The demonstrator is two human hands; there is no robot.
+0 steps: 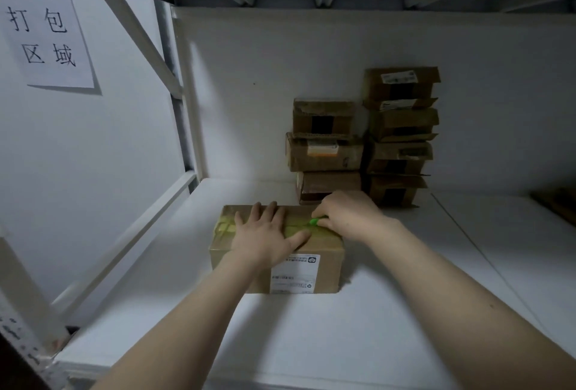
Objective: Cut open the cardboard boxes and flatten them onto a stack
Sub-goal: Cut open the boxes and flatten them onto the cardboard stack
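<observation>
A sealed brown cardboard box (324, 249) sits on the white shelf surface (311, 336), with a white label on its front and yellowish tape along the top seam. My left hand (265, 233) lies flat on the box top, fingers straight, pressing it down. My right hand (349, 215) is curled around a small green cutter (316, 222), whose tip meets the tape seam near the right end of the box top.
Two stacks of several brown boxes stand against the back wall, the left stack (325, 152) and the taller right stack (400, 137), just behind my right hand. A paper sign (43, 25) hangs on the left wall. White shelf posts (184, 103) rise at left.
</observation>
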